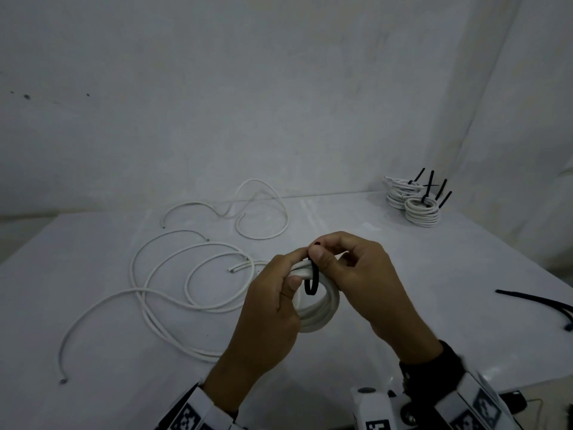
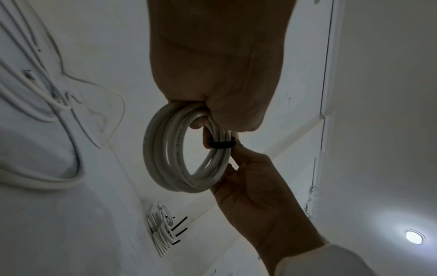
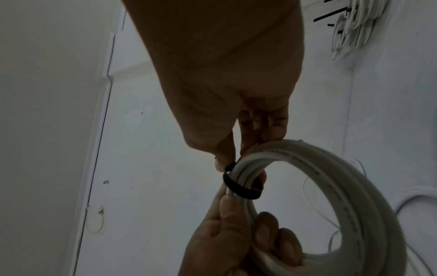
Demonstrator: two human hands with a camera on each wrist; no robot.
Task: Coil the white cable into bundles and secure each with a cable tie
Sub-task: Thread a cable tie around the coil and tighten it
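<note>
Hands (image 1: 273, 308) (image 1: 369, 274) grip white coil (image 1: 322, 308), black tie (image 1: 311, 282) looped round it

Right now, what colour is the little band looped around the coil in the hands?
Black. The cable tie shows best in the right wrist view.

Both hands are raised in front of the body, fingertips meeting. The left hand (image 1: 273, 293) grips the coil (image 1: 319, 308) with curled fingers, thumb on top. The right hand (image 1: 359, 274) pinches the black tie (image 1: 311, 282) between thumb and forefinger.
</note>
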